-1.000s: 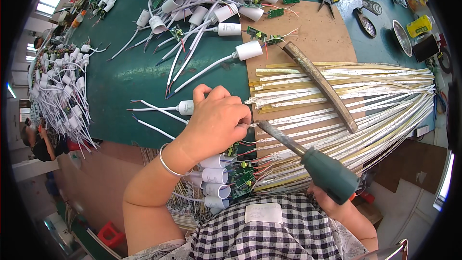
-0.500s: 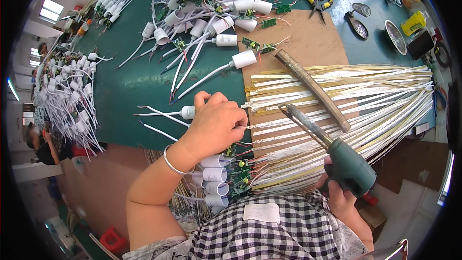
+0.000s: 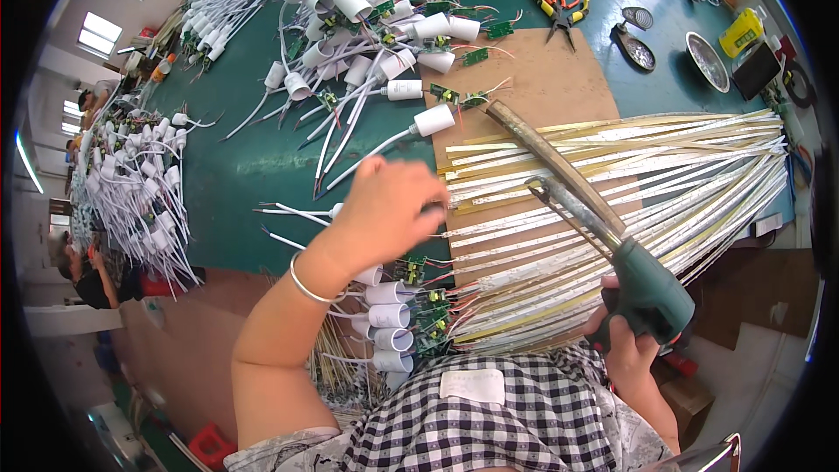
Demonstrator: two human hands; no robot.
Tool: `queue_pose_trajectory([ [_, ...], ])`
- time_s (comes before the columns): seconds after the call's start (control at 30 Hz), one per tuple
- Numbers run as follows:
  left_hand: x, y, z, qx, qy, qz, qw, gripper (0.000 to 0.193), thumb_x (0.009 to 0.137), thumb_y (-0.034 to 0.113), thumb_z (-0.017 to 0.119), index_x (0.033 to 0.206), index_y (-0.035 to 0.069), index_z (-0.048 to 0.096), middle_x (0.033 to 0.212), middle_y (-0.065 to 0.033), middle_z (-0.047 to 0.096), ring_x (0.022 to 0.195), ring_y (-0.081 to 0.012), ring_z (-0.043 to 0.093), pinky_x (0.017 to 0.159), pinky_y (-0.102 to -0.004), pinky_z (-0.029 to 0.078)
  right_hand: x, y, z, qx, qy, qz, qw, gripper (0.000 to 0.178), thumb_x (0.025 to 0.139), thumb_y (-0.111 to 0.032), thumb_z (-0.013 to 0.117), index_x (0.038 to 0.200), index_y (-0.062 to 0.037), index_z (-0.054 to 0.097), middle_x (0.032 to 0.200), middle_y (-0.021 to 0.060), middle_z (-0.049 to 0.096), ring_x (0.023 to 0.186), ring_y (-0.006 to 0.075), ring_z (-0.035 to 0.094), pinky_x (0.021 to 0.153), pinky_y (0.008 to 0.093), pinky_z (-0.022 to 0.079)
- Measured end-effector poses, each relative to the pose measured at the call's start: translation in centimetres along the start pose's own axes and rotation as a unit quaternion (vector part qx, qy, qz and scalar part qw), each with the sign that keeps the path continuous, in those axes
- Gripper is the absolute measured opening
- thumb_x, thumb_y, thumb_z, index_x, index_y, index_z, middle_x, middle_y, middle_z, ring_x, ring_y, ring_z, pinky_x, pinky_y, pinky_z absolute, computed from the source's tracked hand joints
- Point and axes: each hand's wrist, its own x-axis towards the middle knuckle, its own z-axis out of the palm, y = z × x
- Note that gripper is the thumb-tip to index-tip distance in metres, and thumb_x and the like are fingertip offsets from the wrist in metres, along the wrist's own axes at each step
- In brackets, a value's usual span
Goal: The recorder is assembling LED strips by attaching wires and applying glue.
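My right hand (image 3: 627,345) is wrapped round the grip of a dark green soldering gun (image 3: 648,293), its long metal tip pointing up and left over the strips. Just left of the strip ends, my left hand (image 3: 389,210) hovers slightly blurred, its fingers curled together; whatever they pinch is hidden. Thin white and yellow LED strips (image 3: 542,245) lie fanned out, with a worn bar (image 3: 559,166) across them. Below my left hand, white cylindrical caps (image 3: 389,315) with green circuit boards (image 3: 434,301) and red wires line up along the strip ends. White cables (image 3: 293,212) stick out beyond my wrist.
A pile of white caps with cables and boards (image 3: 354,4) covers the far middle; another heap (image 3: 140,175) is at left. Orange-handled pliers (image 3: 560,9) lie on a brown board (image 3: 559,70). A metal bowl (image 3: 706,62) and yellow bottle (image 3: 741,32) stand far right.
My left hand has lifted slightly and blurred. The soldering gun has shifted a little right, and its tip now overlaps the bar. The whole view has moved slightly.
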Motion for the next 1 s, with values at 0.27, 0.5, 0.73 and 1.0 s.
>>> queue_pose_trajectory([
  [0.27,9.5,-3.2,0.6,0.178,0.182,0.187,0.949,0.036,0.071,0.007,0.076,0.105,0.012,0.065,0.111,-0.0011,0.059,0.108,-0.0227,0.056,0.091,-0.0395,0.044,0.0,-0.2,0.1,0.017,0.031,0.006,0.999,0.047,0.093,-0.018,0.056,0.131,0.0079,0.045,0.119,0.0138,0.059,0.07,0.0154,0.062,0.06,0.0259,0.048],
  [0.5,11.3,-4.6,0.6,0.116,0.062,0.214,0.968,0.031,0.071,0.008,0.075,0.102,0.008,0.068,0.107,-0.0042,0.061,0.101,-0.0275,0.059,0.09,-0.0385,0.048,0.3,-0.1,-0.3,0.065,0.068,0.01,0.996,0.046,0.086,0.002,0.049,0.132,0.0044,0.045,0.125,0.0192,0.059,0.067,0.0203,0.065,0.062,0.0292,0.053],
  [0.73,11.4,-5.0,-0.8,0.081,-0.012,0.246,0.966,0.022,0.075,0.005,0.07,0.097,0.006,0.07,0.106,-0.0073,0.061,0.101,-0.0278,0.059,0.088,-0.0398,0.05,0.4,0.3,-0.4,0.043,0.066,0.009,0.997,0.049,0.093,-0.014,0.055,0.135,0.0085,0.041,0.128,0.0198,0.055,0.068,0.0192,0.064,0.058,0.0288,0.051],
  [1.0,11.8,-4.5,-0.9,0.166,-0.046,0.254,0.952,0.009,0.074,0.008,0.072,0.083,0.008,0.073,0.106,-0.0065,0.062,0.097,-0.0258,0.061,0.084,-0.0377,0.052,0.6,0.3,-0.2,0.033,0.069,0.011,0.997,0.05,0.093,-0.016,0.057,0.133,0.0093,0.042,0.125,0.0177,0.056,0.067,0.0176,0.063,0.056,0.0265,0.049],
])
